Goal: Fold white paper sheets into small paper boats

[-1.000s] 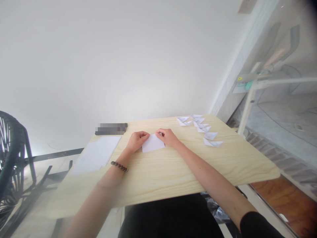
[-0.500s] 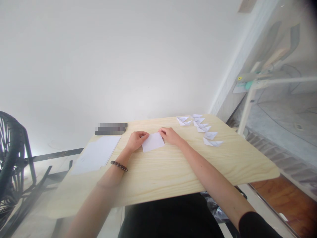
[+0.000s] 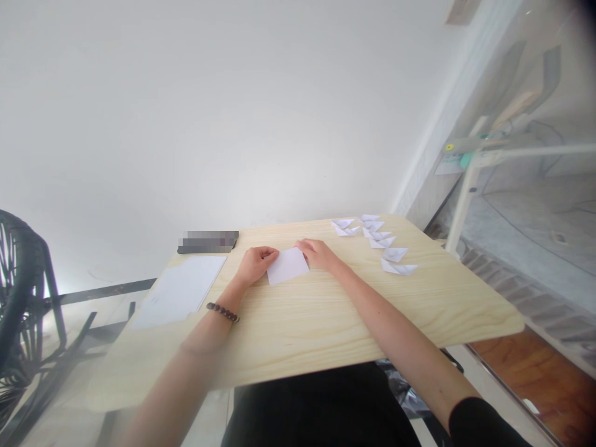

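Observation:
A small white sheet of paper lies at the middle of the table between my two hands. My left hand pinches its left edge, thumb and fingers closed near the far left corner. At the far right corner, the thumb and fingers of my right hand close on the same sheet. Several folded paper boats stand in a slanting line to the right of my right hand. Left of my left hand lies a stack of larger white paper.
The wooden table backs onto a white wall. A dark, pixelated object sits at its far left. To the left is a dark woven chair; a white metal frame stands beyond the right side.
My right hand has shifted slightly right along the sheet's far edge to its corner. My left hand stays on the left edge. The paper boats have not moved.

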